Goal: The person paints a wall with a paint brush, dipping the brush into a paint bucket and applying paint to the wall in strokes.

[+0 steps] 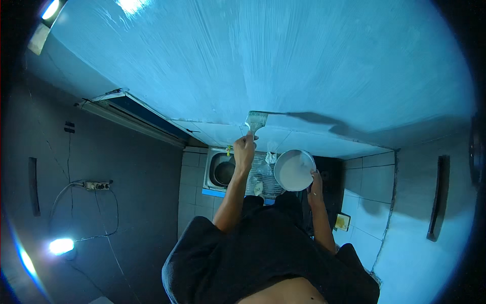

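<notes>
small yellow packet (342, 222) sits on the tiles, lower right; left hand (245, 151) grip wrapped tight round a paintbrush (255, 121) against the wall (304, 61); right hand (316, 183) fingers clamp a white bowl (293, 169) rim, above the sink (223, 172)

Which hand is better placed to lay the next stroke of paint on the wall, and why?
The left hand: it already grips the paintbrush with the bristles up against the painted wall. The right hand is occupied holding the white bowl lower down.
</notes>
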Demonstrator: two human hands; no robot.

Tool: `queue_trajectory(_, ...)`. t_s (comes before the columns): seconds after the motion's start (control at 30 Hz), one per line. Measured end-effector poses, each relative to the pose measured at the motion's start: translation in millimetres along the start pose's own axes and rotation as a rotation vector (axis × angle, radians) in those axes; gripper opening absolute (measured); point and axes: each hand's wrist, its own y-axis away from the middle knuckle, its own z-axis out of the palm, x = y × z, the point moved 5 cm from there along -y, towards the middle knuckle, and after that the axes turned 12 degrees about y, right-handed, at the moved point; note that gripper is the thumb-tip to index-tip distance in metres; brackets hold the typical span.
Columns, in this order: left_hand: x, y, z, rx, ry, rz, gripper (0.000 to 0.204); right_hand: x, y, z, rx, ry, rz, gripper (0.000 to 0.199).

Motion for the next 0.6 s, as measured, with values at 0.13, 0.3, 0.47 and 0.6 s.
queue_trajectory(0.13, 124.2, 53.8, -4.1, -0.027, 0.244, 0.240, 0.042, 25.3, -14.0, -6.7, 0.120, -0.075, 0.034, 0.058)
queue_trajectory(0.3, 247.3, 56.1, 31.4, -0.173, 0.396, 0.714, 0.041, 69.6, -27.9, -38.1, 0.069, 0.835, -0.899, 0.055)
queue_trajectory(0.47, 281.8, 21.8, 43.1, -0.274, 0.384, 0.869, 0.043, 18.8, 1.0, -6.2, -0.003, 0.882, -0.925, 0.050)
queue_trajectory(0.6, 203.3, 3.4, 38.1, -0.125, 0.267, 0.682, 0.040, 27.1, -5.7, 0.6, -0.049, -0.023, -0.069, 0.046)
